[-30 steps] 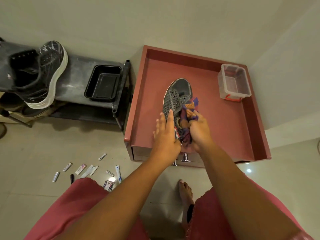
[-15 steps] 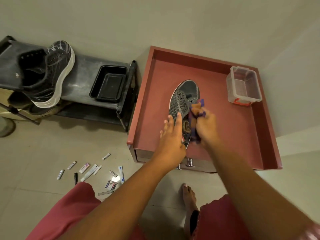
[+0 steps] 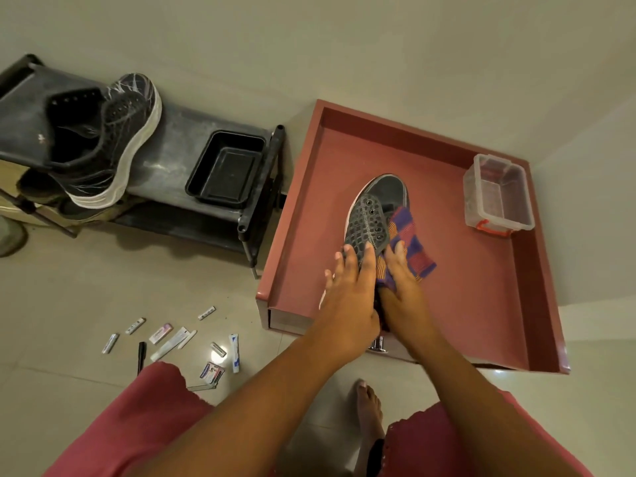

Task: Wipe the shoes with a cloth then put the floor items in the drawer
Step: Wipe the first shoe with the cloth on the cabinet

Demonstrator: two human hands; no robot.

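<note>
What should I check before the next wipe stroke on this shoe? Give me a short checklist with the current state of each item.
1. Shoe steadied: ok, the left hand rests on it with straight fingers.
2. Cloth in hand: ok, the right hand presses it against the shoe's side.
3. Shoe supported: ok, it lies on the red cabinet top.
4. Stroke path clear: ok, the clear plastic box stands apart in the far corner.
5. Second shoe wiped: cannot tell; it sits on the black rack.
6. Floor items put away: not ok, they lie scattered on the floor, and the drawer handle shows the drawer shut.
</note>
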